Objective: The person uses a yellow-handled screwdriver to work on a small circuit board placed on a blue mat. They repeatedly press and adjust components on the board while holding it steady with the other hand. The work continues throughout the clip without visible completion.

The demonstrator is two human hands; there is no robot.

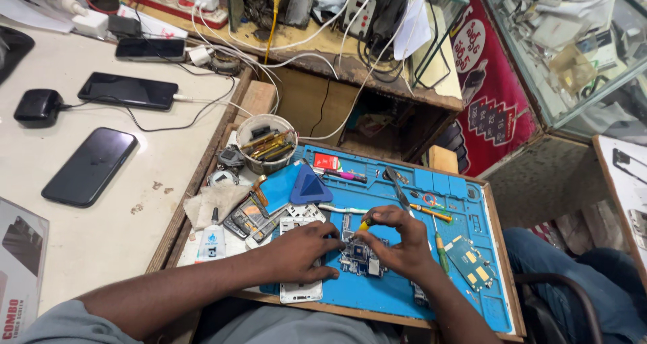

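Note:
An opened phone body with exposed circuit board (357,255) lies on the blue repair mat (404,297). My left hand (303,253) rests on the mat and presses against the board's left side, fingers curled. On the board's right, my right hand (401,239) pinches a small yellow-handled tool (364,226) whose tip points down at the board. A white phone frame (300,291) lies partly under my left hand.
On the mat lie a green circuit board (470,262), screwdrivers (431,213), black tweezers (397,188), a blue triangular pick (310,186) and a cup of tools (266,142). A glue bottle (212,239) stands left. Dark phones (89,165) and cables cover the white counter.

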